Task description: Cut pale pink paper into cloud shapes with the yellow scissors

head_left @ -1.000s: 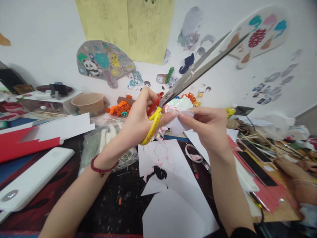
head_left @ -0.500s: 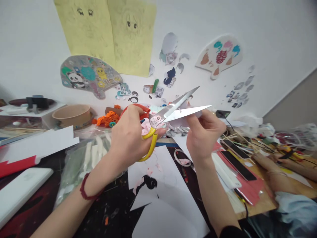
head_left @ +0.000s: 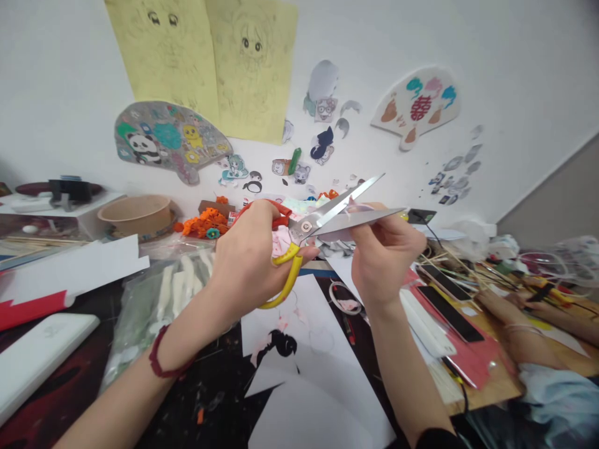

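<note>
My left hand (head_left: 250, 255) is closed around the handles of a pair of scissors (head_left: 306, 227), one handle red and the other yellow. Their long silver blades point right and stand apart. With fingers pinched, my right hand (head_left: 386, 252) holds a small piece of whitish paper (head_left: 333, 236) behind the lower blade, which largely hides it. The lower blade passes in front of my right fingers; whether it touches them I cannot tell. Beneath both hands lie white paper sheets (head_left: 322, 374), with a black and pink paper cutout (head_left: 283, 343) on top.
Left are a plastic bag (head_left: 140, 312), a white power bank (head_left: 47, 355) and a tan round container (head_left: 135, 215). Phones (head_left: 449, 312) lie on the right, near another person's arms (head_left: 510, 324). Yellow drawings (head_left: 253, 81) and decorated fans (head_left: 171, 140) hang on the wall ahead.
The scissors have shifted slightly right and down with my left hand, and their blades have tilted a little. My right hand has hardly moved, its fingers curling slightly behind the blade.
</note>
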### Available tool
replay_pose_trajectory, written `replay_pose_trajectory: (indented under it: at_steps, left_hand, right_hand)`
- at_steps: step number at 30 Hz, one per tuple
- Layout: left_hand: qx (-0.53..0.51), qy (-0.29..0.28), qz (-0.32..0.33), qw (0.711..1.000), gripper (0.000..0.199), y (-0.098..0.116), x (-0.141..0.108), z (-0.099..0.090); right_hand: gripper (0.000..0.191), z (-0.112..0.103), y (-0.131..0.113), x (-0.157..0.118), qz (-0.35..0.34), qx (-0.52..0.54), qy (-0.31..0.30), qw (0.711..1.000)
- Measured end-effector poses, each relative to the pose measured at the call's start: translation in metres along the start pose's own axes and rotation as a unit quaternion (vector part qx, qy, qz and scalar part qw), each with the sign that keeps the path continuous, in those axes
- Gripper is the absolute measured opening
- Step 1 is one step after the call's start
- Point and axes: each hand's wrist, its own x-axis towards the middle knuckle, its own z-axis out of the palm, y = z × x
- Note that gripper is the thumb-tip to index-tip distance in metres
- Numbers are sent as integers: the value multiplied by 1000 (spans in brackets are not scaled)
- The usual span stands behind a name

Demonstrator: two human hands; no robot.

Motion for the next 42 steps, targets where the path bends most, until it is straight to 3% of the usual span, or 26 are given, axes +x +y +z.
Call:
replay_pose_trajectory:
  at_steps: [6, 22, 28, 42]
  left_hand:
    - [12, -12, -19, 1000, 46, 5, 2, -3]
    - [6, 0, -11, 1000, 43, 3, 1, -2]
    - [-24, 7, -8, 1000, 46, 4, 3, -2]
    - [-19, 8, -2, 1000, 46, 2, 1, -1]
  right_hand:
    - [14, -1, 6, 0, -17, 12, -13, 1000]
    - [2, 1, -1, -2, 23, -27, -29, 999]
    - [9, 3, -2, -2, -4, -55, -20, 998]
    - [14, 6, -5, -3, -19, 13, -7, 1000]
